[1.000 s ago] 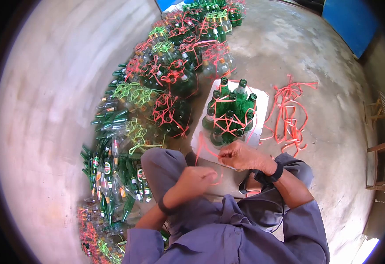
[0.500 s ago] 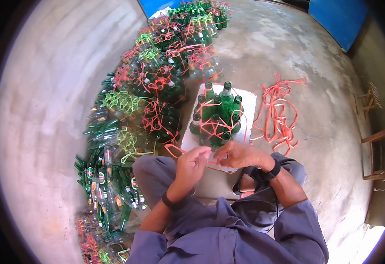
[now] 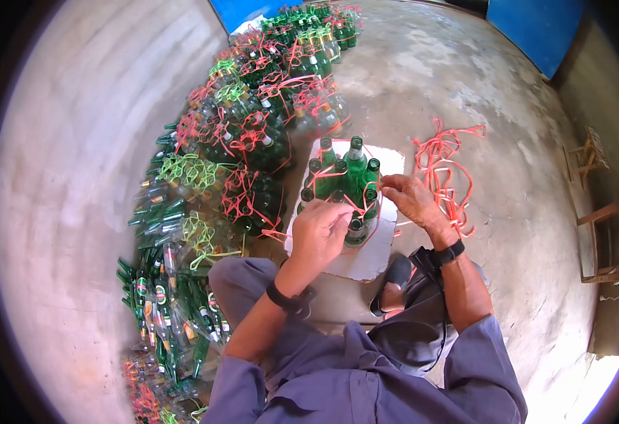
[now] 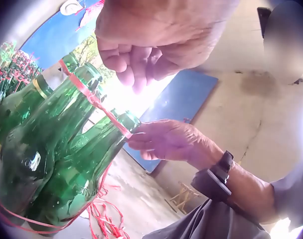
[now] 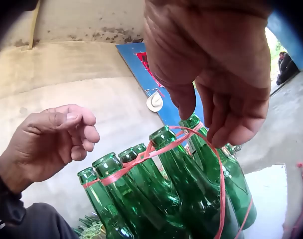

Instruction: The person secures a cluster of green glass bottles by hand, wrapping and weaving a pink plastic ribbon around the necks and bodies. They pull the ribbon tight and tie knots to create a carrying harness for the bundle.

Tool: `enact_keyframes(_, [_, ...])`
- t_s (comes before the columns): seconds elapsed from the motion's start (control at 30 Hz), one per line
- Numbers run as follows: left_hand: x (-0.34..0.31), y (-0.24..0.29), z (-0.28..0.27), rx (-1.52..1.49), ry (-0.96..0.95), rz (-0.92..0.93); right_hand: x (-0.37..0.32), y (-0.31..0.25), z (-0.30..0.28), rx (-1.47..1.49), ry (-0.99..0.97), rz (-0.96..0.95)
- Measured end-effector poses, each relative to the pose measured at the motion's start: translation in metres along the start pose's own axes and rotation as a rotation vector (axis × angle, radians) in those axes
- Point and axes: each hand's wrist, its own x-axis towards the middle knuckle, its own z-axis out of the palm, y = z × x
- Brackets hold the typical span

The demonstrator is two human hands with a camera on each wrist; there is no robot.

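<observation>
Green bottles (image 3: 355,166) stand upright in a cluster on a white board (image 3: 366,261), with pink strap (image 5: 166,148) looped around their necks. My left hand (image 3: 320,233) is over the near left of the cluster; in the right wrist view this hand (image 5: 47,142) has loosely bent fingers and no strap visible in them. At the cluster's right side, my right hand (image 3: 415,201) reaches a bottle neck. In the left wrist view the right hand's fingertips (image 4: 134,139) touch the strap there. The right wrist view shows its thumb and fingers apart.
Loose pink straps (image 3: 440,177) lie on the floor right of the board. Strapped bottle bundles (image 3: 253,134) stand along the left, with loose bottles (image 3: 171,311) lying nearer. Wooden frames (image 3: 606,240) are at the far right. Bent legs (image 3: 246,283) flank the board's near end.
My hands have moved from near each other at the board's near end to the bottle necks, the left forward and the right forward and outward. The camera view has shifted.
</observation>
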Motion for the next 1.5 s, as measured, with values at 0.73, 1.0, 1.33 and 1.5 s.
enact_keyframes(0.73, [0.035,-0.028,0.006,0.049,-0.126,-0.052,0.03,0.041,0.014,0.167,-0.138,0.21])
enact_keyframes(1.0, [0.051,-0.033,0.014,0.127,-0.154,0.087,0.028,0.007,-0.008,0.137,-0.132,0.232])
enact_keyframes(1.33, [0.055,-0.044,0.03,-0.102,-0.326,-0.215,0.035,0.015,0.011,-0.013,-0.028,0.108])
enact_keyframes(1.5, [0.062,-0.052,0.03,-0.033,-0.433,-0.186,0.032,0.008,0.012,-0.163,0.058,-0.019])
